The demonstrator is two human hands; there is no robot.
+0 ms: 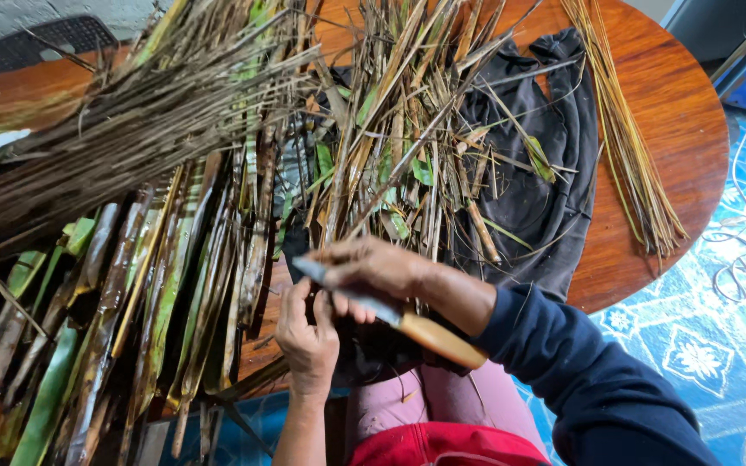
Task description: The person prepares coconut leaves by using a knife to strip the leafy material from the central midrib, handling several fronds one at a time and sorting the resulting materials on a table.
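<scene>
Nearest the lens, the left hand (306, 332) pinches a thin dry leaf strip (338, 203), fingers closed on it over the round wooden counter (684, 129). Right hand (373, 267) grips a wooden-handled knife (390, 315). That strip looks light, springy, brittle; best held low, near the blade.

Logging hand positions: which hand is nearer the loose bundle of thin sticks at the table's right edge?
Right hand: it lies toward the stick bundle; the left hand is lower and farther left.

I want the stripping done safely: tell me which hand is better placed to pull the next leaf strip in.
Probably the left hand: it carries no tool and lies beside the leaf strips. The right hand is busy gripping the knife.
</scene>
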